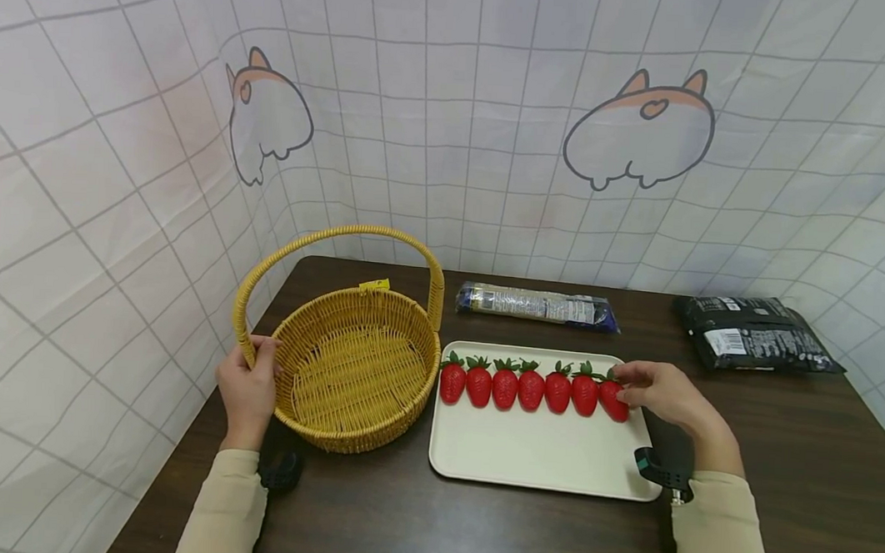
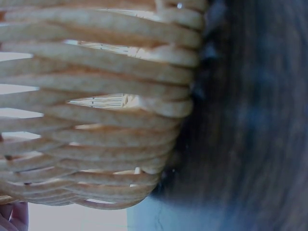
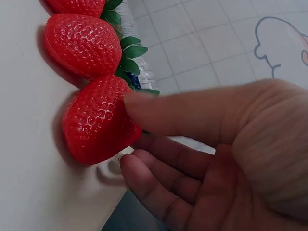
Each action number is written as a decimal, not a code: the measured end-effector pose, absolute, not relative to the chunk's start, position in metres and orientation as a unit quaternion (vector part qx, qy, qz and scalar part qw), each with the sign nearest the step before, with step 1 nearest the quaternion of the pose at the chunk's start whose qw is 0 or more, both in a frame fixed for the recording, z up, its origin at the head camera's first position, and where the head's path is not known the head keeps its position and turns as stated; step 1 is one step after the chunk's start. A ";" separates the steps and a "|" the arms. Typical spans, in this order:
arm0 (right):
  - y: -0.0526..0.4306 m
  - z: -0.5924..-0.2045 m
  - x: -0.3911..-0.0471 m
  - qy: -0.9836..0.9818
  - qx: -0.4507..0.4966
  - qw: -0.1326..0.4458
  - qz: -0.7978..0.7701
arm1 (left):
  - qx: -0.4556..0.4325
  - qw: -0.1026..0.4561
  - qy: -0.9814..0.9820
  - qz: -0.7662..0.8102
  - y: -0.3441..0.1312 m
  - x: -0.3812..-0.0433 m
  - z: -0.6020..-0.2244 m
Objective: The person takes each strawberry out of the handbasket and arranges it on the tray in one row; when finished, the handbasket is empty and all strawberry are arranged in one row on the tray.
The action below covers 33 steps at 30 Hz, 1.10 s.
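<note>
A yellow woven basket with a tall arched handle stands on the left of the table, nothing inside it. My left hand grips its left side where the handle meets the rim; in the left wrist view the weave fills most of the picture and only fingertips show. Several red strawberries with green leaves lie in a row along the back of a cream tray. My right hand pinches the rightmost strawberry, thumb on its upper side and fingers beside it, while it still lies against its neighbour.
Behind the tray lies a long clear-and-blue plastic packet. A black package sits at the back right of the dark wooden table. A white gridded curtain hangs behind and at both sides.
</note>
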State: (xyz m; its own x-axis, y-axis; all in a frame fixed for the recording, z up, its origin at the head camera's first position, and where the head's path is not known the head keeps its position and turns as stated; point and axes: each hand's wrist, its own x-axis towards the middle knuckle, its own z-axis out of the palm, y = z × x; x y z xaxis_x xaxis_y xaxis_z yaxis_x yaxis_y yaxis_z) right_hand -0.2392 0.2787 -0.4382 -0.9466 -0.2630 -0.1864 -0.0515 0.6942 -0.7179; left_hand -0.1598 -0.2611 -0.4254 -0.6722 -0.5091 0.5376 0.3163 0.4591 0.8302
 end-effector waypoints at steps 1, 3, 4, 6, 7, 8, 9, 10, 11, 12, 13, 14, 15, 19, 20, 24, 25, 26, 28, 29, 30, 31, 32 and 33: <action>0.279 -0.438 -0.239 0.910 -0.093 0.139 -0.379 | 0.064 0.400 -0.754 -0.516 -0.261 -0.160 -0.426; 0.277 -0.439 -0.239 0.910 -0.103 0.139 -0.378 | 0.063 0.401 -0.753 -0.517 -0.261 -0.160 -0.426; 0.277 -0.439 -0.239 0.909 -0.108 0.139 -0.377 | 0.062 0.401 -0.753 -0.518 -0.261 -0.160 -0.426; 0.276 -0.440 -0.239 0.910 -0.111 0.137 -0.375 | 0.061 0.402 -0.752 -0.519 -0.261 -0.160 -0.426; 0.276 -0.440 -0.239 0.911 -0.109 0.135 -0.374 | 0.060 0.402 -0.752 -0.519 -0.261 -0.160 -0.426; 0.275 -0.440 -0.239 0.912 -0.105 0.135 -0.373 | 0.059 0.403 -0.751 -0.519 -0.261 -0.160 -0.426; 0.275 -0.441 -0.239 0.912 -0.099 0.136 -0.374 | 0.058 0.403 -0.752 -0.519 -0.261 -0.160 -0.426; 0.275 -0.441 -0.239 0.913 -0.095 0.136 -0.373 | 0.058 0.403 -0.752 -0.519 -0.261 -0.160 -0.426; 0.275 -0.441 -0.240 0.914 -0.090 0.136 -0.371 | 0.058 0.402 -0.752 -0.519 -0.261 -0.160 -0.426; 0.275 -0.441 -0.240 0.915 -0.087 0.135 -0.370 | 0.058 0.402 -0.753 -0.518 -0.261 -0.159 -0.426; 0.274 -0.442 -0.240 0.915 -0.082 0.135 -0.371 | 0.057 0.402 -0.753 -0.518 -0.261 -0.159 -0.426; 0.274 -0.442 -0.241 0.915 -0.079 0.134 -0.372 | 0.059 0.403 -0.753 -0.517 -0.261 -0.159 -0.426; 0.274 -0.443 -0.241 0.914 -0.075 0.134 -0.375 | 0.061 0.404 -0.752 -0.516 -0.261 -0.158 -0.426; 0.278 -0.446 -0.239 0.916 -0.064 0.131 -0.375 | 0.058 0.401 -0.753 -0.518 -0.258 -0.159 -0.426; 0.278 -0.447 -0.238 0.916 -0.063 0.132 -0.374 | 0.059 0.399 -0.755 -0.517 -0.258 -0.158 -0.426; 0.280 -0.449 -0.236 0.916 -0.061 0.130 -0.374 | 0.057 0.393 -0.759 -0.516 -0.257 -0.158 -0.427; 0.281 -0.449 -0.236 0.915 -0.063 0.128 -0.377 | 0.057 0.394 -0.759 -0.515 -0.257 -0.158 -0.427; 0.282 -0.448 -0.236 0.914 -0.066 0.127 -0.380 | 0.058 0.397 -0.758 -0.514 -0.258 -0.159 -0.427; 0.282 -0.446 -0.236 0.912 -0.068 0.127 -0.385 | 0.057 0.402 -0.758 -0.511 -0.259 -0.159 -0.428; 0.283 -0.445 -0.237 0.911 -0.068 0.127 -0.388 | 0.057 0.404 -0.757 -0.511 -0.260 -0.160 -0.428; 0.283 -0.444 -0.237 0.909 -0.067 0.127 -0.391 | 0.056 0.405 -0.757 -0.510 -0.260 -0.160 -0.428; 0.284 -0.443 -0.238 0.908 -0.067 0.127 -0.393 | 0.055 0.407 -0.756 -0.509 -0.261 -0.160 -0.428; 0.284 -0.442 -0.238 0.908 -0.066 0.124 -0.395 | 0.055 0.410 -0.755 -0.510 -0.262 -0.160 -0.428; 0.284 -0.441 -0.239 0.908 -0.064 0.121 -0.396 | 0.054 0.413 -0.753 -0.509 -0.263 -0.161 -0.428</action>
State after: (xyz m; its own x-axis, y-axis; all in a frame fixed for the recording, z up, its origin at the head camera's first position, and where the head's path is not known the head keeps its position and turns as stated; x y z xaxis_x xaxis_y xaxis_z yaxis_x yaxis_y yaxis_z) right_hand -0.2391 0.2837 -0.4407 -0.9626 -0.2119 -0.1687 -0.0206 0.6782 -0.7346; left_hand -0.1606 -0.2626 -0.4280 -0.6536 -0.5014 0.5669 0.3389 0.4759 0.8116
